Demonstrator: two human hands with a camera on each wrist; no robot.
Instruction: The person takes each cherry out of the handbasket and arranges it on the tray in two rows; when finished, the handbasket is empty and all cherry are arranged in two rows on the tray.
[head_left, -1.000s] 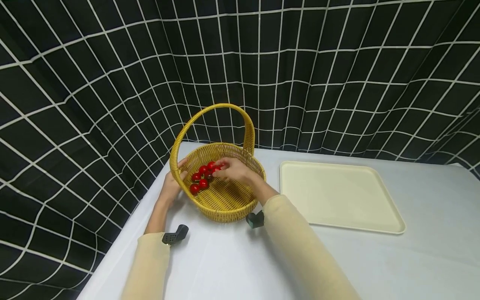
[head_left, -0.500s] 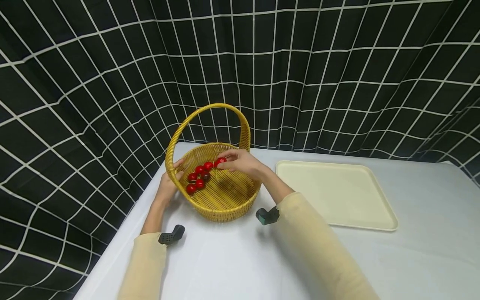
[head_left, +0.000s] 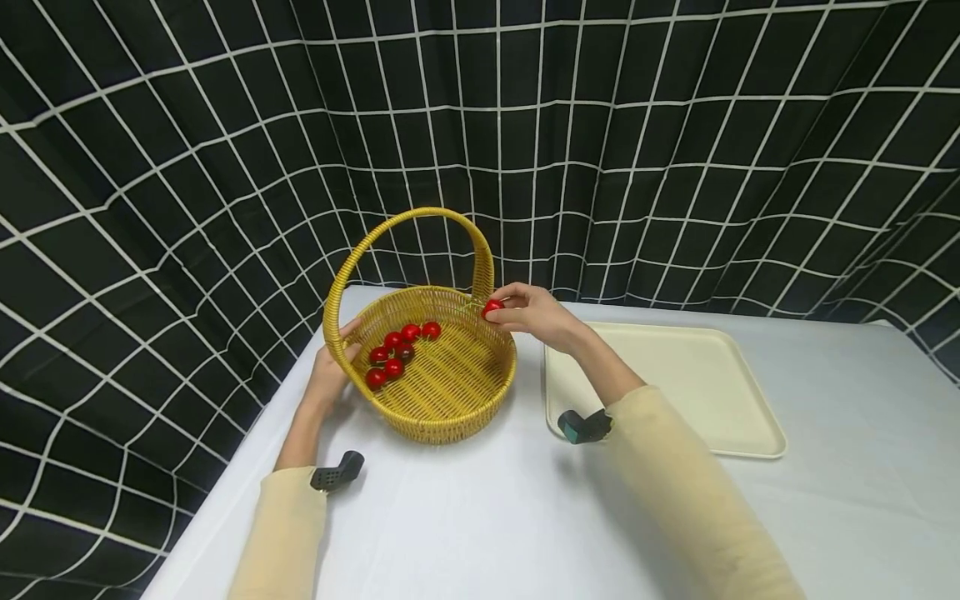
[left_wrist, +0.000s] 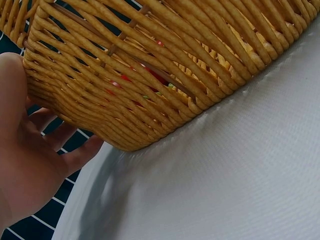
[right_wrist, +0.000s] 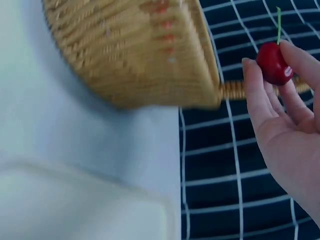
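My right hand (head_left: 543,318) pinches a red cherry (right_wrist: 272,64) between thumb and fingertips; its green stem points up in the right wrist view. The hand is raised at the right rim of a yellow wicker basket (head_left: 450,432), near the foot of its tall arched handle (head_left: 431,212). Several red cherries (head_left: 393,367), one of them darker, lie in the left part of the basket. At the basket's left side, my left hand (head_left: 324,379) grips the wall by the handle's foot, with the thumb at the rim and the fingers (left_wrist: 82,152) against the outside.
A cream rectangular tray (head_left: 675,392) lies on the white tablecloth (head_left: 465,525) to the right of the basket, partly covered by my right forearm. A black curtain with a white grid (head_left: 555,133) hangs behind and along the left of the table.
My right hand has lifted one cherry from the group in the basket and carried it right and up to the rim. My left hand stays on the basket. The view has shifted slightly.
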